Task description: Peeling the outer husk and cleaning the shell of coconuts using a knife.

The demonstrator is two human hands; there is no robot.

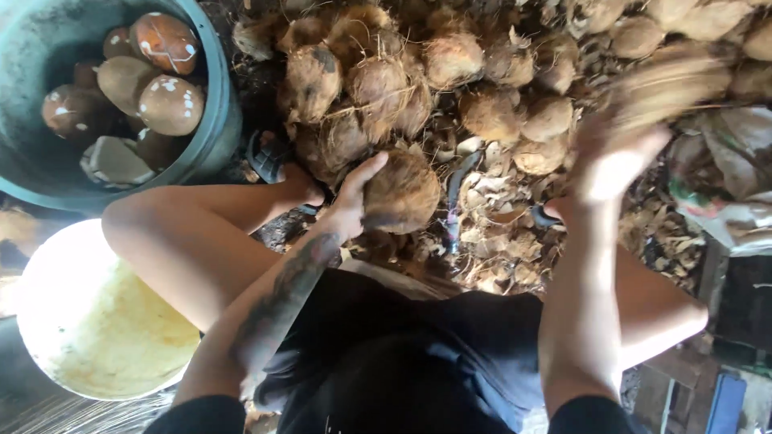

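Observation:
My left hand [354, 197] grips a brown, hairy coconut [402, 193] and holds it low between my knees. My right hand [615, 157] is raised at the right and blurred by motion; a blurred brown shape [667, 88] shows just above it, and I cannot tell whether the hand holds it. A dark curved blade [454, 201] stands upright just right of the held coconut. Behind it lies a large heap of husked coconuts [450, 72].
A teal tub [213, 120] at the upper left holds several peeled, smooth coconuts [165, 100]. A pale round basin [96, 321] sits at the lower left beside my left knee. Husk scraps [515, 241] cover the ground. A crumpled sack [724, 185] lies at the right.

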